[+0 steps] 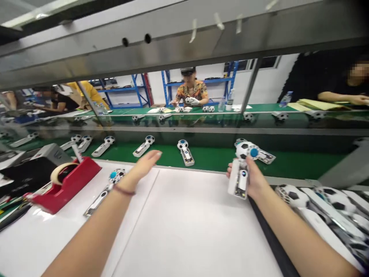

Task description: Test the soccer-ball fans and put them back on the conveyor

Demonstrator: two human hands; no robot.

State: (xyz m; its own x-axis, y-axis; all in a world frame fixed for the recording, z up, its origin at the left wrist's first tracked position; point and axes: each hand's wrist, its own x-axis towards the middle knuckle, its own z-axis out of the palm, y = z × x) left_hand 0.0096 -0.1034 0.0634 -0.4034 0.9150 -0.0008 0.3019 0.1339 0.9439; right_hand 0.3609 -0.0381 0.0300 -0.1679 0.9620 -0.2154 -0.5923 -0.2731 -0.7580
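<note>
My right hand [253, 177] grips a handheld device [239, 184] with a black-and-white football-patterned head, a blue round spot and a white handle whose inner parts show. It is held upright above the front edge of the green conveyor. Directly behind it on the belt lies another such device [266, 156], partly hidden. My left hand [147, 163] is empty, fingers stretched out towards the belt's edge. Near it on the belt rest one device [144, 146] and, further right, another [186, 153]. Under my left forearm, one more device [99, 198] lies on the white table, partly covered.
A red tape dispenser [66, 184] stands on the white table [190, 227] at left, beside a dark box [43, 165]. Several devices are piled at right [325, 211]. The green belt [210, 156] runs across, under a metal beam [173, 50]. Co-workers sit opposite.
</note>
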